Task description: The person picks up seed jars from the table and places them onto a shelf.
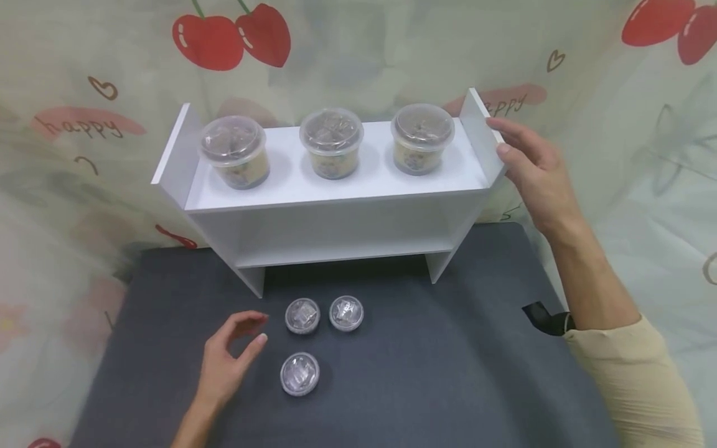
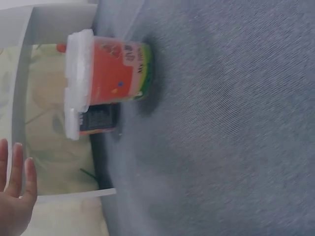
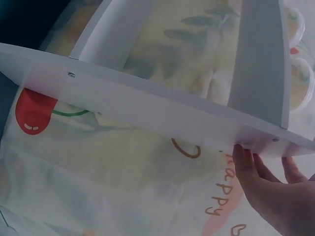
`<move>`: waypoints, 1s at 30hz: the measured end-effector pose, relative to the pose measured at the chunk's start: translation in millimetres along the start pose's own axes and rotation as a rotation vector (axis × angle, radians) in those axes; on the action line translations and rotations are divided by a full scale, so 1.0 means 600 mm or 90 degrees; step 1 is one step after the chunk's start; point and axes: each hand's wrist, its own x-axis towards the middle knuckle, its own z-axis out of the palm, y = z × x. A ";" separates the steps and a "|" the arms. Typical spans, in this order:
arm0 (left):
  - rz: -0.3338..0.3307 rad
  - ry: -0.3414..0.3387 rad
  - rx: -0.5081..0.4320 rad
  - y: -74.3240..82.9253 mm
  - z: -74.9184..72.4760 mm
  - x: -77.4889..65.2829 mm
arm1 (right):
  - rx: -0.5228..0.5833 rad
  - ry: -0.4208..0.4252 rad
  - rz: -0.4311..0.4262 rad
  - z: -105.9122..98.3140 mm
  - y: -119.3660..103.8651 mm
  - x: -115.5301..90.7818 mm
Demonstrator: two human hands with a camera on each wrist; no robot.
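Note:
My right hand (image 1: 534, 171) touches the upper right side panel of a white two-tier shelf (image 1: 347, 227). In the right wrist view its fingertips (image 3: 239, 150) meet the panel's outer side. Three clear-lidded round tubs with pale yellow contents stand in a row on the top board: left tub (image 1: 243, 168), middle tub (image 1: 333, 163), right tub (image 1: 420, 158). My left hand (image 1: 224, 361) hovers, fingers gently curved and holding nothing, left of three smaller lidded cups. Two cups (image 1: 302, 315) (image 1: 346, 313) are side by side, and a nearer cup (image 1: 299, 374) sits below; the left wrist view shows a red-and-green cup (image 2: 115, 69).
The shelf stands at the back of a dark grey tabletop (image 1: 426, 373). Behind it hangs a pale curtain (image 1: 347, 50) with cherry and "happy" prints. Its lower board (image 1: 342, 252) runs between the side panels. A black strap (image 1: 546, 318) is at the right wrist.

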 end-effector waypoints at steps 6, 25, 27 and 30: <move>0.077 -0.025 -0.060 -0.042 0.021 -0.017 | 0.071 -0.037 0.025 -0.006 0.006 0.002; 0.093 -0.117 -0.063 -0.113 0.047 -0.070 | 0.148 -0.061 0.055 -0.006 0.029 0.009; 0.089 -0.130 -0.060 -0.118 0.051 -0.075 | 0.155 -0.052 0.055 -0.002 0.032 0.009; 0.078 -0.148 -0.058 -0.124 0.056 -0.082 | 0.152 -0.042 0.048 0.003 0.037 0.011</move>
